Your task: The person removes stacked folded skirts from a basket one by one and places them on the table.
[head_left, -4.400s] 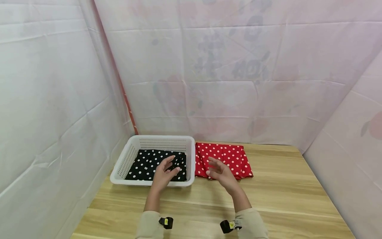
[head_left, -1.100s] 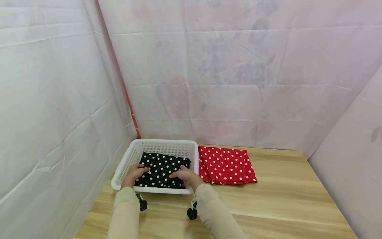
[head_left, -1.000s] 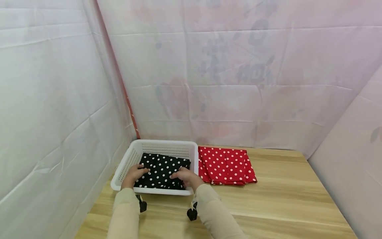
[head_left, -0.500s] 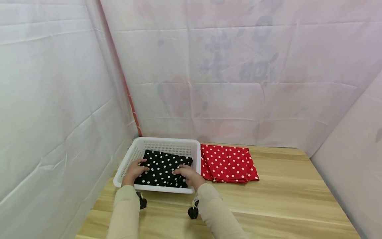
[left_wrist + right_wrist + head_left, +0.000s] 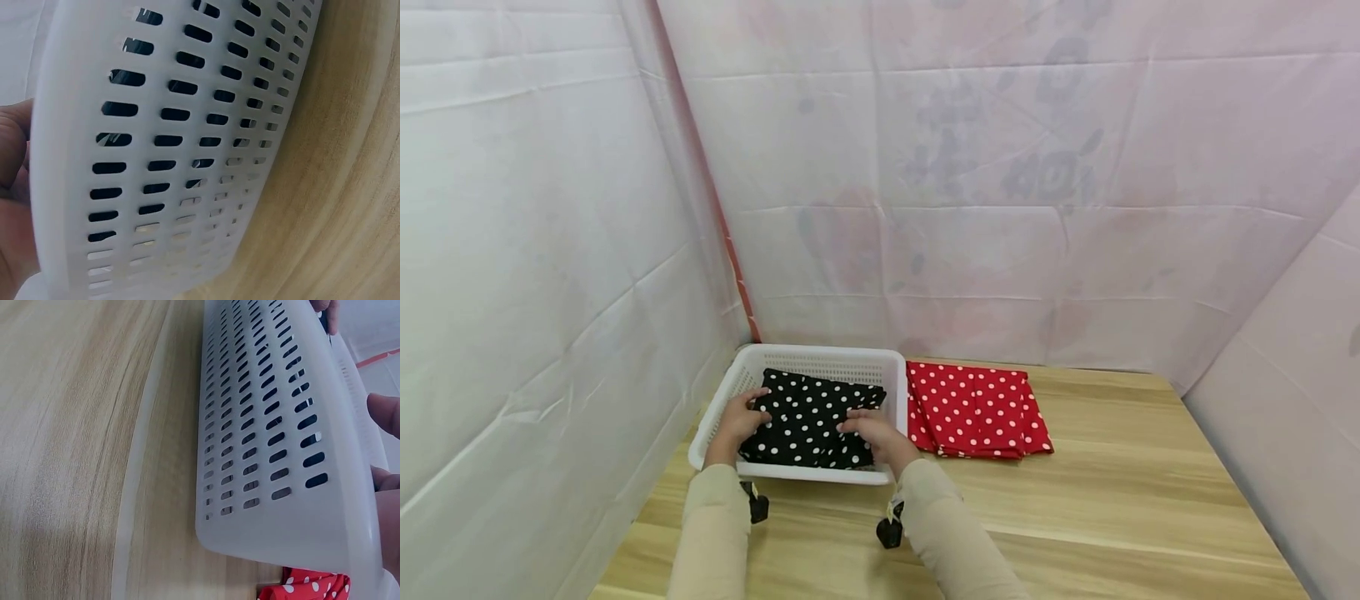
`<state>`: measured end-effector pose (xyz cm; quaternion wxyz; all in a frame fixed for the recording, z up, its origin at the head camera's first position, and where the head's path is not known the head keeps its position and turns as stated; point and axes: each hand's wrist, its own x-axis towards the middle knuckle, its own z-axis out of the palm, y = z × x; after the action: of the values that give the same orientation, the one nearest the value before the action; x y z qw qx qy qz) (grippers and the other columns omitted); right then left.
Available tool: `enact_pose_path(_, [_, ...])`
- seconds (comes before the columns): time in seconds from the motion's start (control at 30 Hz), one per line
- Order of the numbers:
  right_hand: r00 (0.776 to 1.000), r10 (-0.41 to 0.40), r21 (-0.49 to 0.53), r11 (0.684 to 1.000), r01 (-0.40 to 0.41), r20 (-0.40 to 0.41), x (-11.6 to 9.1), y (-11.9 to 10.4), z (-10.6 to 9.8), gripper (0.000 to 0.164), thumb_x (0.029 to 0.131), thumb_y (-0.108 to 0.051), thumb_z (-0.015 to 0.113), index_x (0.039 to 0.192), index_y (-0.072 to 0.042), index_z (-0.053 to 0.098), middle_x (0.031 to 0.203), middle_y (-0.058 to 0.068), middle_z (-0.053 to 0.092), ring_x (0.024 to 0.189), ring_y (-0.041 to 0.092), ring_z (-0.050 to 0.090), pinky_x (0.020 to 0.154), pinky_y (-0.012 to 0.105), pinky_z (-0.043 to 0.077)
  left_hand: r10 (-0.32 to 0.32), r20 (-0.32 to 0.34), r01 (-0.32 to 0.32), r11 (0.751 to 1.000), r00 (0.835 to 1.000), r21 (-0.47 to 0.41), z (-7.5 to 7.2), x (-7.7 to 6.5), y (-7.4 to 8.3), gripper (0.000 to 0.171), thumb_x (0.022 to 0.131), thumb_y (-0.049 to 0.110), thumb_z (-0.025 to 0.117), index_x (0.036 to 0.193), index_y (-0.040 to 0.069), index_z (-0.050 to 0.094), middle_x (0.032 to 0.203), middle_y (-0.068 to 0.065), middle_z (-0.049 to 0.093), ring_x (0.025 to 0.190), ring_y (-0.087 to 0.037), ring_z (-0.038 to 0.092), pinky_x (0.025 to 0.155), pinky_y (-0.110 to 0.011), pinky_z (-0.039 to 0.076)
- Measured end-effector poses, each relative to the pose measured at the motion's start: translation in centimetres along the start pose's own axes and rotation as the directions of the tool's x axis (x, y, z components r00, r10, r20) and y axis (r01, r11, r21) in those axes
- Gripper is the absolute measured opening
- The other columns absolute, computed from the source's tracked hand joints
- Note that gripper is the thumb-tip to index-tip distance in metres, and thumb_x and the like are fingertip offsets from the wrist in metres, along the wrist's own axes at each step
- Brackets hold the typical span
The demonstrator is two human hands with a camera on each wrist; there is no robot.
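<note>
A folded black cloth with white polka dots sits within a white plastic basket. My left hand grips its left side, the thumb on top. At the right side my right hand holds it in the same way. The fingers under the cloth are hidden. In the left wrist view the basket's slotted wall covers most of the scene, with part of the left hand at the edge. Part of the right hand shows beyond the basket rim in the right wrist view.
A folded red polka-dot cloth lies on the wooden table, right beside the basket. Pale printed sheets hang behind the table and along both sides. Black wrist cameras are strapped under the sleeves.
Earlier, my hands hovered over the basket and the red cloth. Both have since moved onto the black cloth and gripped its sides. During the last second the cloth has risen slightly.
</note>
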<state>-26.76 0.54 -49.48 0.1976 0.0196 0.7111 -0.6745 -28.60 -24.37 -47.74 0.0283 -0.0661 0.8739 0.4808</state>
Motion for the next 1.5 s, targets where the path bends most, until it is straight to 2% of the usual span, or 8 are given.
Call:
enact_pose_path(0.07, [1.0,-0.023,0.003,1.0,0.023,0.0,-0.2,-0.3,0.0,0.054,0.081,-0.008,0.063,0.13,0.008,0.047,0.132,0.022,0.044,0.122,0.039,0.036,0.102,0.053,0.027,-0.006,-0.002,0.006,1.0,1.0,-0.009,-0.1,-0.1,0.3,0.055,0.08,-0.004,0.059,0.133,-0.001,0.047,0.136,-0.029,0.039,0.104,-0.036,0.046,0.077,-0.04,0.043])
enact_pose_path(0.2, [0.993,-0.114,-0.024,0.993,0.113,-0.044,-0.5,-1.6,-0.2,0.055,0.08,-0.006,0.063,0.131,0.005,0.047,0.129,0.022,0.045,0.113,0.034,0.046,0.096,0.049,0.036,0.042,-0.03,-0.042,0.999,0.999,0.001,-0.7,0.0,1.3,0.054,0.08,-0.003,0.06,0.133,-0.001,0.048,0.13,-0.03,0.044,0.098,-0.035,0.05,0.072,-0.037,0.045])
enact_pose_path(0.33, [0.97,-0.214,-0.057,0.976,0.209,-0.119,-0.7,-2.8,-0.5,0.051,0.08,-0.001,0.063,0.129,0.002,0.052,0.132,0.02,0.044,0.111,0.029,0.045,0.096,0.043,0.037,0.088,-0.033,-0.088,0.996,0.996,0.0,-1.2,0.1,2.1,0.054,0.081,-0.002,0.062,0.133,0.0,0.048,0.125,-0.03,0.048,0.097,-0.036,0.051,0.068,-0.036,0.047])
enact_pose_path(0.53, [0.954,-0.239,-0.062,0.971,0.232,-0.181,-1.3,-3.2,-1.4,0.049,0.078,0.002,0.065,0.126,-0.002,0.057,0.132,0.018,0.046,0.108,0.026,0.045,0.088,0.036,0.044,0.124,0.023,-0.122,0.991,0.992,-0.056,-1.6,-0.3,2.5,0.061,0.081,0.0,0.065,0.137,0.004,0.042,0.119,-0.024,0.048,0.105,-0.034,0.047,0.077,-0.04,0.044])
enact_pose_path(0.77, [0.956,-0.246,-0.022,0.969,0.246,-0.157,-2.2,-3.1,-2.5,0.05,0.078,0.0,0.064,0.127,-0.007,0.058,0.134,0.016,0.045,0.105,0.025,0.047,0.082,0.033,0.047,0.185,0.078,-0.169,0.97,0.98,-0.176,-2.3,-1.7,2.5,0.068,0.082,0.002,0.066,0.142,0.012,0.036,0.118,-0.019,0.044,0.1,-0.03,0.05,0.073,-0.034,0.047])
enact_pose_path(1.0, [0.954,-0.278,-0.028,0.961,0.277,-0.116,-4.1,-3.3,-3.6,0.049,0.08,0.003,0.061,0.128,-0.008,0.057,0.135,0.015,0.045,0.106,0.024,0.047,0.077,0.03,0.049,0.169,0.062,-0.141,0.939,0.984,-0.315,-2.3,-3.6,2.8,0.074,0.081,-0.001,0.067,0.145,0.014,0.032,0.12,-0.02,0.043,0.096,-0.022,0.057,0.07,-0.03,0.051])
enact_pose_path(1.3, [0.938,-0.336,-0.093,0.94,0.329,-0.082,-5.8,-2.7,-4.9,0.05,0.079,0.007,0.059,0.127,-0.006,0.058,0.135,0.014,0.047,0.123,0.029,0.037,0.097,0.046,0.036,0.129,0.048,-0.099,0.911,0.99,-0.4,-1.5,-5.3,3.1,0.079,0.08,-0.001,0.07,0.146,0.016,0.031,0.133,-0.02,0.043,0.105,-0.023,0.054,0.072,-0.028,0.052])
enact_pose_path(1.5, [0.944,-0.32,-0.06,0.947,0.316,-0.077,-7.2,-2.5,-5.9,0.049,0.08,0.007,0.059,0.128,-0.005,0.057,0.135,0.017,0.045,0.121,0.033,0.038,0.095,0.047,0.039,0.154,0.044,-0.12,0.893,0.987,-0.433,-0.5,-6.7,3.9,0.076,0.078,-0.004,0.069,0.144,0.014,0.034,0.13,-0.021,0.045,0.098,-0.018,0.058,0.072,-0.03,0.052])
